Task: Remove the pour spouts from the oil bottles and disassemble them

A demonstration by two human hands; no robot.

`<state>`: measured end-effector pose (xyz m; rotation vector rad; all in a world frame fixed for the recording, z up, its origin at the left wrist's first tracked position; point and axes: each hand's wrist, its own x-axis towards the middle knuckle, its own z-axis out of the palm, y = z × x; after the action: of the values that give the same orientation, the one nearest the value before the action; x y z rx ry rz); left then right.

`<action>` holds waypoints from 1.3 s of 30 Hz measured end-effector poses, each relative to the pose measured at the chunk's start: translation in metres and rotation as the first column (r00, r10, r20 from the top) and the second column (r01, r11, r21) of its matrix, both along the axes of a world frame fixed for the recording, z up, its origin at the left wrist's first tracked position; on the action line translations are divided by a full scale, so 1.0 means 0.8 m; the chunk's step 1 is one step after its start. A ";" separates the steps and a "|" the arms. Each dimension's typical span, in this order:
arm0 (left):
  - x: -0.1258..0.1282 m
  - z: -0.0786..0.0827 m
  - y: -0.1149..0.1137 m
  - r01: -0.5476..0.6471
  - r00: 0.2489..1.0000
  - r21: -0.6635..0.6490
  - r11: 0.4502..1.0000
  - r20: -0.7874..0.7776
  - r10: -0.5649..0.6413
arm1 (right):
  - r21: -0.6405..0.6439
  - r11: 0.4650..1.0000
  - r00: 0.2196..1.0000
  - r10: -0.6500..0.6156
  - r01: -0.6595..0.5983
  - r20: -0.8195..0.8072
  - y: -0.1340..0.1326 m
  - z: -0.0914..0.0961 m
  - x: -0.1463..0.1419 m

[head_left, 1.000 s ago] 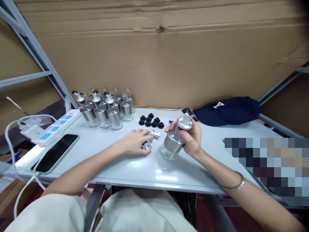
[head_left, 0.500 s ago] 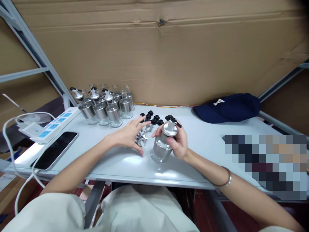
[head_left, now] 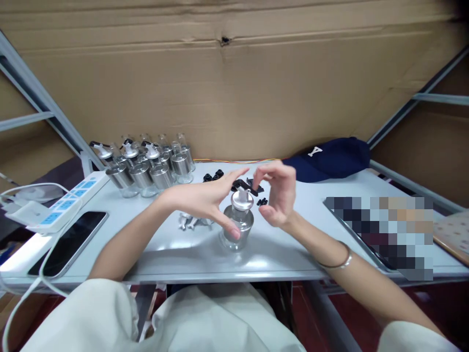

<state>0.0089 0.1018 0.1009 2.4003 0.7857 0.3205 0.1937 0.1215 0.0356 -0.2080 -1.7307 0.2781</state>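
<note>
A glass oil bottle (head_left: 240, 229) with a steel band stands upright near the table's front, with a silver pourer cap (head_left: 242, 199) and black flip lever on top. My left hand (head_left: 200, 199) is spread at the bottle's left side, its thumb in front of the glass; whether it touches is unclear. To the right of the cap, my right hand (head_left: 279, 193) is raised with curled fingers apart and nothing between them. Its index fingertip is at the lever's end. Silver spout pieces (head_left: 192, 221) lie left of the bottle, partly under my left hand. Black stoppers (head_left: 212, 176) lie behind that hand.
Several similar bottles (head_left: 141, 173) stand at the back left, some with pourers. A power strip (head_left: 69, 203) with white cables and a phone (head_left: 69, 242) are at the left. A navy cap (head_left: 330, 159) lies at the back right. Small black parts (head_left: 262, 201) lie behind the bottle.
My right hand has let go of the bottle and risen beside its pourer. My left hand has moved right, from over the silver pieces to the bottle. The view has shifted slightly.
</note>
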 end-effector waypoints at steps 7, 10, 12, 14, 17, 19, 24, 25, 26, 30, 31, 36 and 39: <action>0.009 -0.020 0.016 0.079 0.985 -0.221 0.972 -0.131 -0.110 | -0.087 0.976 0.538 -0.036 0.202 0.842 -0.022 0.103 -0.008; 0.012 -0.032 0.018 0.119 0.982 -0.306 0.945 -0.103 -0.157 | -0.158 0.961 0.466 0.034 0.229 0.884 -0.026 0.109 -0.017; 0.013 -0.041 0.021 0.192 0.976 -0.346 0.918 -0.034 -0.217 | -0.243 0.941 0.467 0.110 0.235 0.877 -0.026 0.105 -0.017; 0.015 -0.046 0.024 0.244 0.967 -0.375 0.894 0.025 -0.254 | -0.287 0.929 0.480 0.147 0.233 0.865 -0.026 0.101 -0.016; 0.018 -0.051 0.024 0.276 0.960 -0.417 0.866 0.072 -0.271 | -0.252 0.940 0.508 0.106 0.229 0.855 -0.027 0.099 -0.015; 0.019 -0.054 0.023 0.284 0.959 -0.424 0.860 0.101 -0.267 | -0.227 0.946 0.518 0.078 0.231 0.852 -0.028 0.098 -0.016; 0.019 -0.064 0.024 0.354 0.931 -0.451 0.819 0.250 -0.265 | -0.182 0.963 0.590 0.032 0.198 0.807 -0.023 0.088 -0.019; 0.019 -0.065 0.025 0.374 0.923 -0.460 0.805 0.272 -0.274 | -0.179 0.966 0.608 0.031 0.184 0.794 -0.022 0.086 -0.020; 0.019 -0.066 0.027 0.385 0.919 -0.469 0.795 0.278 -0.281 | -0.178 0.969 0.622 0.033 0.173 0.782 -0.021 0.084 -0.020; 0.018 -0.071 0.035 0.377 0.925 -0.482 0.791 0.243 -0.293 | -0.166 0.976 0.662 0.034 0.138 0.749 -0.017 0.078 -0.020; 0.017 -0.072 0.037 0.378 0.924 -0.477 0.793 0.242 -0.295 | -0.162 0.978 0.667 0.034 0.132 0.745 -0.017 0.078 -0.020; 0.015 -0.076 0.041 0.370 0.929 -0.518 0.772 0.231 -0.290 | -0.109 0.988 0.690 0.004 0.108 0.724 -0.014 0.072 -0.023; 0.014 -0.072 0.039 0.352 0.936 -0.529 0.772 0.219 -0.276 | -0.063 0.993 0.720 -0.026 0.096 0.694 -0.014 0.068 -0.025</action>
<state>0.0203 0.1328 0.0434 1.8757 0.3340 0.0825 0.1738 0.1101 0.0902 -0.4881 -2.4608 0.2477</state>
